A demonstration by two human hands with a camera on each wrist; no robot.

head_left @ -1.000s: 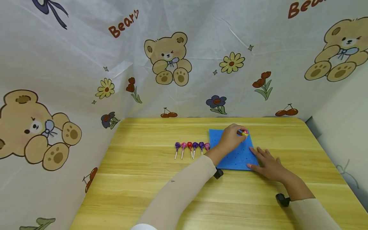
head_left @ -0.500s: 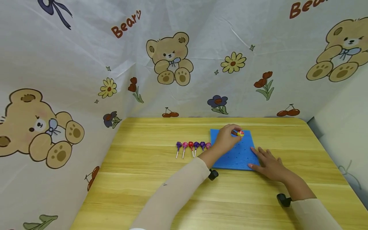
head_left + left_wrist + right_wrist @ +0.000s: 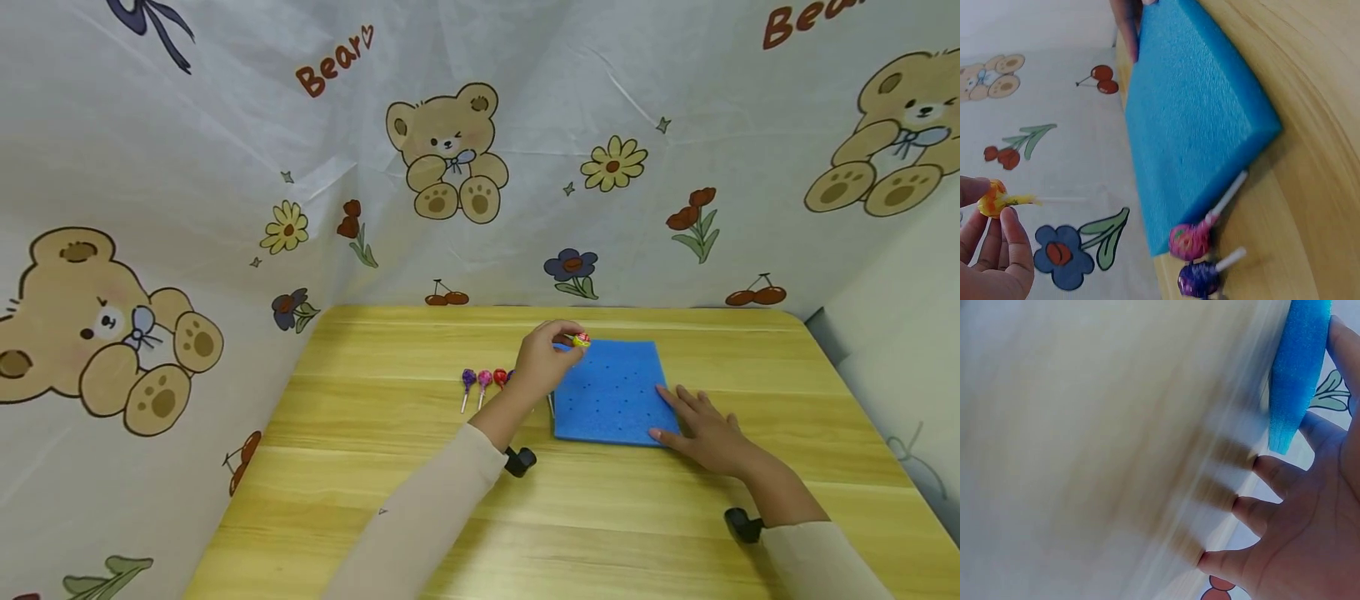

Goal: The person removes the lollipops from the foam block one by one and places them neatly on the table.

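My left hand (image 3: 543,360) pinches a lollipop (image 3: 581,340) by its yellow and red wrapped head, above the left back corner of a blue foam board (image 3: 607,392). In the left wrist view the white stick of that lollipop (image 3: 997,199) points away from the fingers. Small holes dot the top of the board. My right hand (image 3: 705,433) rests spread at the board's right edge, thumb and forefinger touching it; its other fingertips meet the table in the right wrist view. A row of lollipops (image 3: 484,379) lies left of the board, partly hidden by my left hand and forearm.
The wooden table (image 3: 360,467) runs back to a cloth (image 3: 525,183) printed with bears and flowers. Beside the board's edge lie a pink lollipop (image 3: 1190,241) and a purple lollipop (image 3: 1199,279). A black wrist mount (image 3: 744,525) is on my right wrist.
My left hand has moved left across the blue foam board with the lollipop, now covering more of the lollipop row. My right hand has stayed at the board's edge.
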